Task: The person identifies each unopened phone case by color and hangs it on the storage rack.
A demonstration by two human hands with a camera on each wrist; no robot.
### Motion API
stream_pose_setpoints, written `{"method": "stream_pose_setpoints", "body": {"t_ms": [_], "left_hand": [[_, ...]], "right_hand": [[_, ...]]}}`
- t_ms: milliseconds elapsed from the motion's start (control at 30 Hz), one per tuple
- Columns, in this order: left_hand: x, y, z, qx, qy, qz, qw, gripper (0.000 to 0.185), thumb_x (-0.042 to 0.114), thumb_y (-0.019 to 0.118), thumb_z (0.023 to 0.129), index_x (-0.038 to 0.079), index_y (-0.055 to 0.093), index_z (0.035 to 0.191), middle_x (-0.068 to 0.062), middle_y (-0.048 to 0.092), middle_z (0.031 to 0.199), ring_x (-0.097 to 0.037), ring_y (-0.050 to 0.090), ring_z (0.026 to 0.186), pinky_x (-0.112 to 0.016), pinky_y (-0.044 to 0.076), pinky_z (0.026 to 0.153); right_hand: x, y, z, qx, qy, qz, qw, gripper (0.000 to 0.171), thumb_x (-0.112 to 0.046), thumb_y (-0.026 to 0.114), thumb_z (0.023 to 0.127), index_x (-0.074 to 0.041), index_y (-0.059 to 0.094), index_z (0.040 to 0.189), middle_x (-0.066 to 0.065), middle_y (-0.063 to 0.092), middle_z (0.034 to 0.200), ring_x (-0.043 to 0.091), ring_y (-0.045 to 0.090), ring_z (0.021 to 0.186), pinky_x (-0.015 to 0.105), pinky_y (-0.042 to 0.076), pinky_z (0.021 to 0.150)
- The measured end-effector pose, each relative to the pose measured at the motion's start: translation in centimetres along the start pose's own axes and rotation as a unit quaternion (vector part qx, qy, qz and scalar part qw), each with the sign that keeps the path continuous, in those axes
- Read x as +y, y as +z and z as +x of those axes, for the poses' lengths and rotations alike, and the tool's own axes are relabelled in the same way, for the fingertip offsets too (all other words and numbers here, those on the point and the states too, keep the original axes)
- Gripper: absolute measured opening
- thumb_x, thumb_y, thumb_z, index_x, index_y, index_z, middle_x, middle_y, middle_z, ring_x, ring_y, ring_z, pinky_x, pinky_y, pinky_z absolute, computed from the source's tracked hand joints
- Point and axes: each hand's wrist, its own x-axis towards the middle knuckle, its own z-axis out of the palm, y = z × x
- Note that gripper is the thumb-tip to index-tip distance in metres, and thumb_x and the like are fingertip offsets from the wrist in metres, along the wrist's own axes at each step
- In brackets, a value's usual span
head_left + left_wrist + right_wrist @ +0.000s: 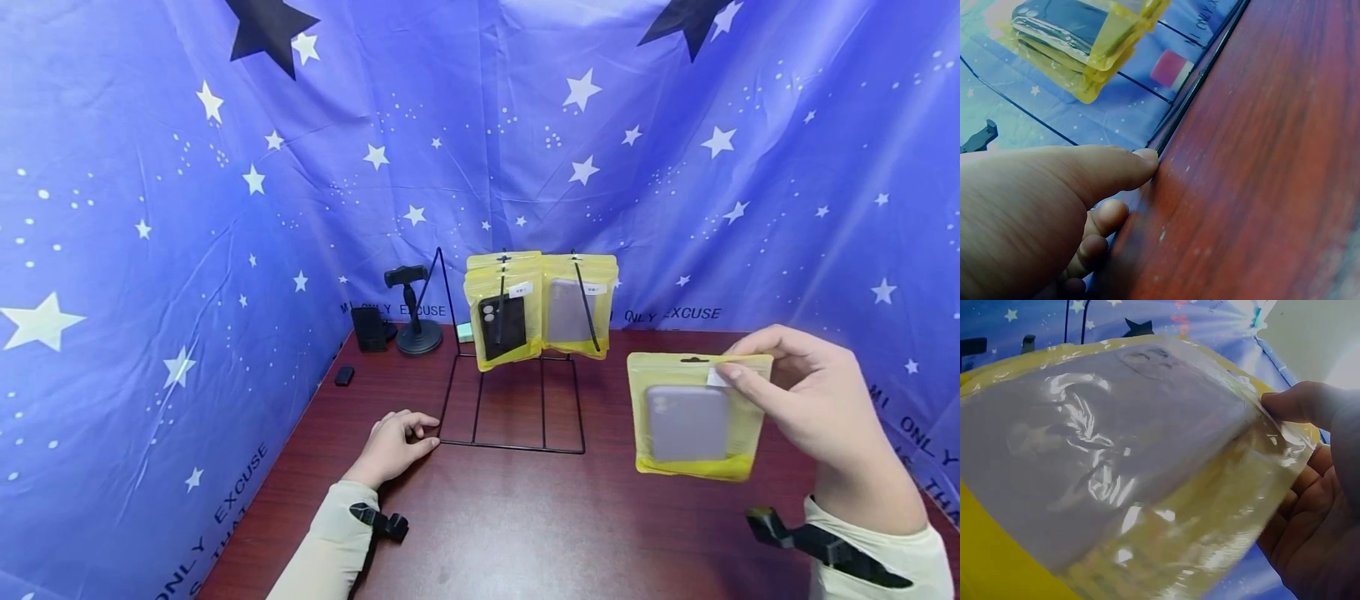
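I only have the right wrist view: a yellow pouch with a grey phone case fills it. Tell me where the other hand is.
Observer: The left hand rests on the red-brown table, fingers loosely curled, holding nothing.
Operator: Say what it is near.
Observer: Its thumb touches the base wire of a black wire display rack.
Operator: Report what hangs on the rack.
Observer: Yellow pouches in two stacks; the front left one holds a black phone case, the front right one a grey case.
Operator: Confirm my grip.
Observer: The right hand pinches the held pouch by its top right corner, above the table.
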Motion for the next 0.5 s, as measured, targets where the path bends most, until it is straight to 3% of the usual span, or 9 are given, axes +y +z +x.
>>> {"method": "stream_pose_setpoints", "body": {"t_ms": [500], "left_hand": [[-0.1, 0.0, 0.1, -0.005, -0.006, 0.004, 1.0, 0.027, 0.03, 0.087, 0.087, 0.027, 0.08, 0.114, 0.011, 0.059, 0.084, -0.011, 0.051, 0.083, -0.043, 0.035, 0.088]], "right_hand": [[0.6, 2.9, 0.3, -0.001, 0.027, -0.111, 0.993, 0.019, 0.022, 0.071, 0.084, 0.006, 0.071, 0.095, 0.007, 0.072, 0.076, 0.01, 0.064, 0.062, 0.022, 0.049, 0.057]]}}
